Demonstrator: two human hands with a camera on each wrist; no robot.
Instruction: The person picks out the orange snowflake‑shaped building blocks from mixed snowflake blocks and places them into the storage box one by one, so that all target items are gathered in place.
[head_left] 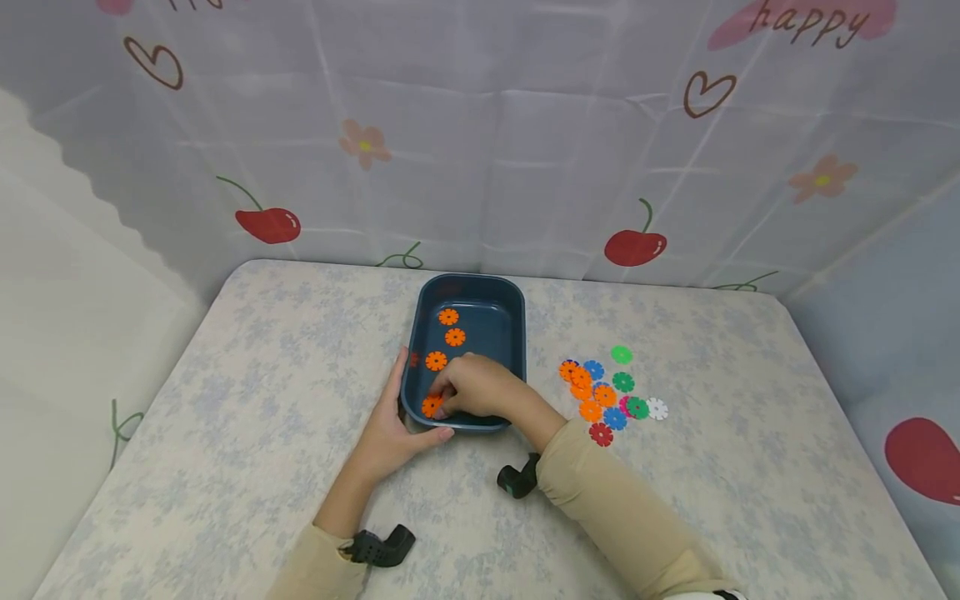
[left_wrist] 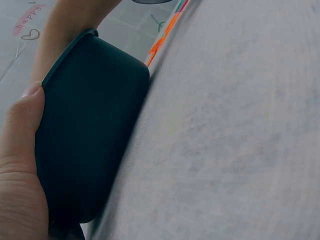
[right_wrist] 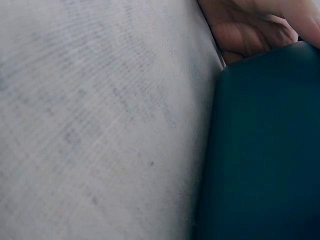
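Note:
A dark blue tray (head_left: pixel 495 333) stands on the table, its wall large in the left wrist view (left_wrist: pixel 90 125) and right wrist view (right_wrist: pixel 265 150). My left hand (head_left: pixel 386 442) holds its near left corner, thumb at the front rim and fingers along the left side; the thumb side shows in the left wrist view (left_wrist: pixel 20 165). Inside the tray, my right hand (head_left: pixel 480 387) pinches an orange flower-shaped disc (head_left: pixel 431 406) low at the near left corner; its fingertips are partly hidden. Three more orange discs (head_left: pixel 448 317) (head_left: pixel 454 337) (head_left: pixel 436 361) lie up the tray's left part.
Right of the tray, a loose group of discs lies on the table (head_left: pixel 300 333): orange (head_left: pixel 590 411), blue (head_left: pixel 615 418), green (head_left: pixel 622 355), red (head_left: pixel 601 434) and white (head_left: pixel 657 408), some overlapping. A printed curtain (head_left: pixel 487 167) hangs behind the table's far edge.

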